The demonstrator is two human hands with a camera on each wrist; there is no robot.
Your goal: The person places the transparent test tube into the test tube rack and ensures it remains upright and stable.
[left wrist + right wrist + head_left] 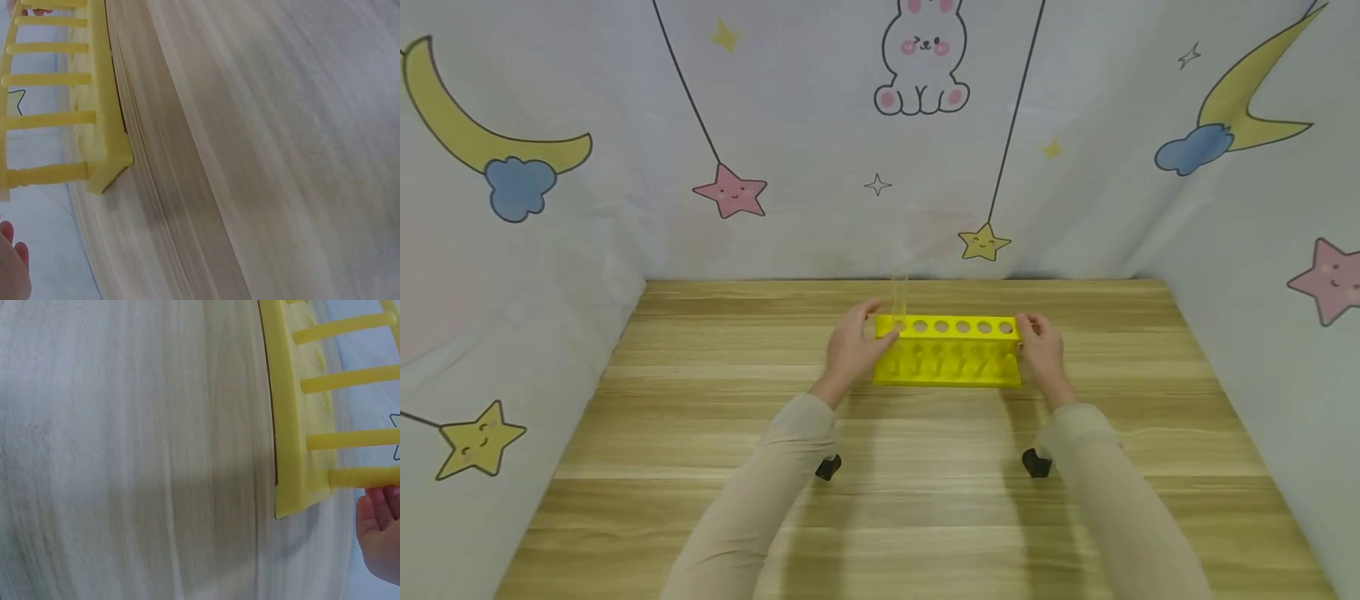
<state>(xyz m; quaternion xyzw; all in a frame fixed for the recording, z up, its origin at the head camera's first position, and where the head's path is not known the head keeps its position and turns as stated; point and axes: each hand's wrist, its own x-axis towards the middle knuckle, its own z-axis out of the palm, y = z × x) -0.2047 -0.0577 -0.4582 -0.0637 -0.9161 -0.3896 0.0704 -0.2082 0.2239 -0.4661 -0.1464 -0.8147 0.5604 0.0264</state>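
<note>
A yellow test tube rack (946, 327) stands on the wooden table, with a row of round holes in its top and upright pegs below. A clear test tube (899, 293) sticks up from its leftmost hole. My left hand (856, 346) holds the rack's left end, thumb along the front of the top edge and fingers behind. At the opposite end, my right hand (1042, 348) grips the upper corner. In the right wrist view, its fingers (377, 509) lie by the end post. The left wrist view catches only part of the left hand (11, 265).
The wood-grain table (940, 508) reaches back to a white cloth backdrop (820, 100) printed with stars, moons and a rabbit. More cloth hangs at both sides. Small black pieces (828, 467) show by the cuffs of the beige sleeves (752, 492).
</note>
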